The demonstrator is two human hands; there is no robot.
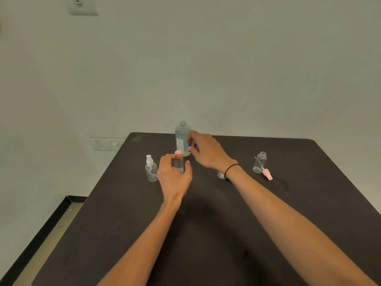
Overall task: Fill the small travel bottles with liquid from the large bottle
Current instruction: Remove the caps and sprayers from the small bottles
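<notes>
Both forearms reach in from the near edge of the dark table [268,234] toward its far middle. Left hand [174,176] curls loosely round a small travel bottle with a pink cap [178,162], fingers and thumb spread to either side of it; whether they actually touch the plastic is hard to tell. Right hand [206,150] sits just beside the large bottle [182,139], which stands uncapped near the far edge, and pinches something small and blue [189,144], probably its cap. A white-topped spray bottle [151,171] stands left of the left hand; an open small bottle [260,163] stands toward the right edge with a pink sprayer head [267,174] lying against it. Another small bottle [221,174] is mostly hidden behind the right wrist. To do this step well, I would put the blue piece down clear of the bottles, uncap the pink-topped one, and steady it on the table before tilting the large bottle slowly over its narrow neck.
</notes>
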